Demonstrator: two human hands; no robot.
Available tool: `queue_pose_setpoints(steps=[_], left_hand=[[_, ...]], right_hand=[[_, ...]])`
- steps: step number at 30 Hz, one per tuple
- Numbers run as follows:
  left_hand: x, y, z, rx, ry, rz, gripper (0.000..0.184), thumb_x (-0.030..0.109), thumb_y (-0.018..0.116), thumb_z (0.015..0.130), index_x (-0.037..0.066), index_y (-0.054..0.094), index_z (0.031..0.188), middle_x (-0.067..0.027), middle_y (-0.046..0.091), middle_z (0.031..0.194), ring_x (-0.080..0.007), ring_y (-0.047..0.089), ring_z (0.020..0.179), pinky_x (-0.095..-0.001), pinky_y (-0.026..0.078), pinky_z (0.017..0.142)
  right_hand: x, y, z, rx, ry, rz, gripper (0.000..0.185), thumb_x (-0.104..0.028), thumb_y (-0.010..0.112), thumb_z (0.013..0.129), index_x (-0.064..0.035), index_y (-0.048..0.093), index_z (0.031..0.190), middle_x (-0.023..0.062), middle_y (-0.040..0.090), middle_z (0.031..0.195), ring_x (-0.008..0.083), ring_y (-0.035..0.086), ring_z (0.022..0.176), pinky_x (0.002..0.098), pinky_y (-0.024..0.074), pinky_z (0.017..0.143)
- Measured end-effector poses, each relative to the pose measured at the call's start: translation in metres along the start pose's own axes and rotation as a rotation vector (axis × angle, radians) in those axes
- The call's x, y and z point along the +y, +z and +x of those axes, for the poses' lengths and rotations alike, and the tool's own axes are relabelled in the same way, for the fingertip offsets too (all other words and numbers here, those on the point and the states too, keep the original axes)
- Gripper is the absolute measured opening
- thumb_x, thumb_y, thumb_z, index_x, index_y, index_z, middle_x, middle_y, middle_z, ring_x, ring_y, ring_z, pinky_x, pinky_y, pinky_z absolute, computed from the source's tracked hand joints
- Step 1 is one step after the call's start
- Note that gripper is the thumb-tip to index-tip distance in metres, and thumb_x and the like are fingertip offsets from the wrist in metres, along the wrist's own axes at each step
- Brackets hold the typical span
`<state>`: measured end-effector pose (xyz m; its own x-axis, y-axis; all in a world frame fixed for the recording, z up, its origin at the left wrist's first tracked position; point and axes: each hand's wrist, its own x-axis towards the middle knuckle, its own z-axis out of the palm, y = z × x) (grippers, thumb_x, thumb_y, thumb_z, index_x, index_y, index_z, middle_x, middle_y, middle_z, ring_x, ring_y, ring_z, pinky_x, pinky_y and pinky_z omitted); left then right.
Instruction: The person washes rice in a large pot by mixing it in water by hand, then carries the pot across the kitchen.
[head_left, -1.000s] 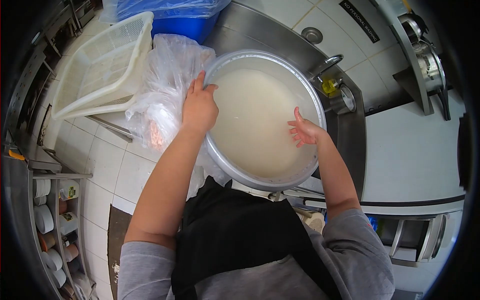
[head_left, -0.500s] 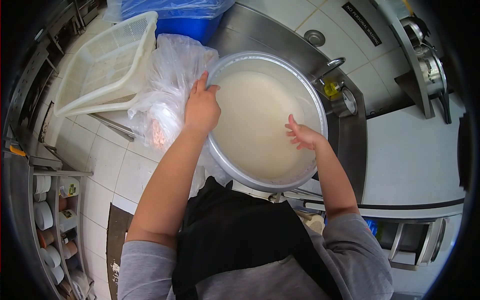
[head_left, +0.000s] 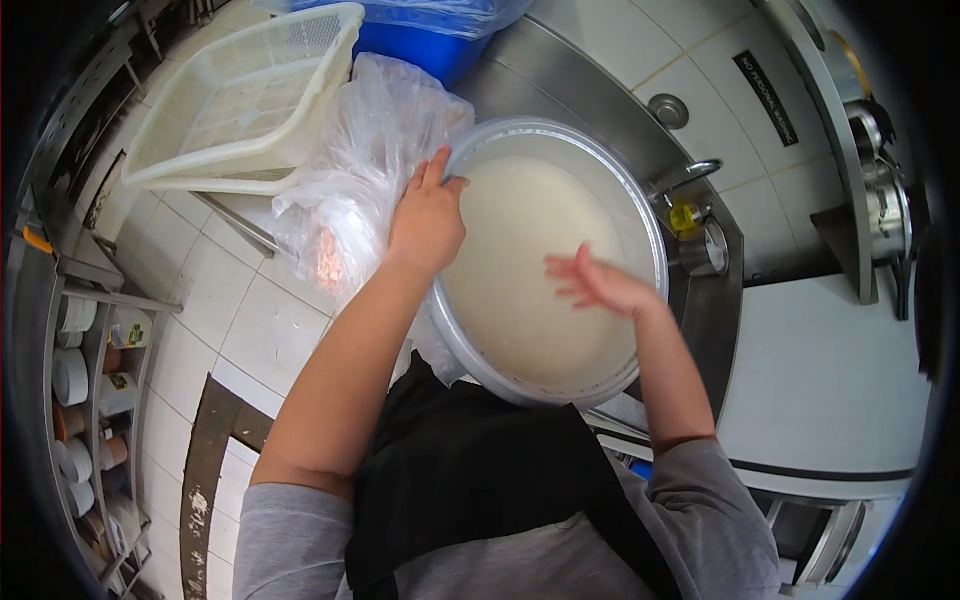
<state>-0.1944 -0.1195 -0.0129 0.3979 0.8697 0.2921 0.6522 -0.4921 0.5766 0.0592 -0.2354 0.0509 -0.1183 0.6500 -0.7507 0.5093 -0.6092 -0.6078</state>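
A large round metal pot [head_left: 655, 270] holds cloudy, whitish liquid [head_left: 520, 250]; anything below the surface is hidden. My left hand [head_left: 430, 215] grips the pot's left rim, with the fingers along the outside and the thumb toward the inside. Over the right part of the liquid, my right hand [head_left: 595, 282] is slightly blurred, its fingers spread and holding nothing. Against the pot's left side lies a clear plastic bag [head_left: 365, 150] with pinkish contents showing at its lower end.
White plastic baskets [head_left: 245, 95] and a blue tub [head_left: 420, 50] stand beyond the bag. A steel sink with a faucet [head_left: 690, 175] and a small metal pot [head_left: 705, 248] lies to the right. Shelves of containers [head_left: 75, 375] line the far left; a white worktop [head_left: 820, 370] is at right.
My right hand has moved left, farther over the liquid. My left hand stays on the rim. The whole view has turned slightly, shifting the surroundings.
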Motion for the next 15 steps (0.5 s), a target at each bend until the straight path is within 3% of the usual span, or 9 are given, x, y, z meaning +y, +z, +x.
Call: queue_pose_setpoints(steps=[4,7,15], left_hand=[[0.001,0.0,0.001,-0.002,-0.044,-0.008,0.044,-0.005,0.049,0.075,0.008,0.061,0.115,-0.0156,0.033,0.146,-0.0366,0.039,0.129,-0.0396,0.038,0.104],[0.001,0.0,0.002,0.005,-0.059,0.0,0.044,-0.005,0.048,0.076,0.008,0.061,0.115,-0.0148,0.033,0.145,-0.0355,0.039,0.129,-0.0385,0.037,0.105],[0.002,-0.002,0.002,-0.013,-0.078,-0.042,0.043,-0.006,0.047,0.076,0.008,0.061,0.114,-0.014,0.034,0.145,-0.0326,0.04,0.129,-0.0369,0.036,0.106]], right_hand=[[-0.031,-0.076,0.051,0.139,0.056,0.124,0.11,-0.087,0.017,0.074,-0.0042,0.018,0.147,0.0227,0.02,0.15,0.0458,0.028,0.133,0.058,0.0262,0.104],[-0.037,-0.105,0.095,0.134,0.146,0.115,0.118,-0.091,0.015,0.068,-0.0034,0.014,0.147,0.0207,0.018,0.151,0.042,0.034,0.129,0.0591,0.029,0.102],[-0.033,-0.112,0.132,0.072,0.198,0.103,0.121,-0.092,0.017,0.066,-0.0031,0.01,0.148,0.0221,0.011,0.152,0.0438,0.038,0.125,0.0602,0.029,0.101]])
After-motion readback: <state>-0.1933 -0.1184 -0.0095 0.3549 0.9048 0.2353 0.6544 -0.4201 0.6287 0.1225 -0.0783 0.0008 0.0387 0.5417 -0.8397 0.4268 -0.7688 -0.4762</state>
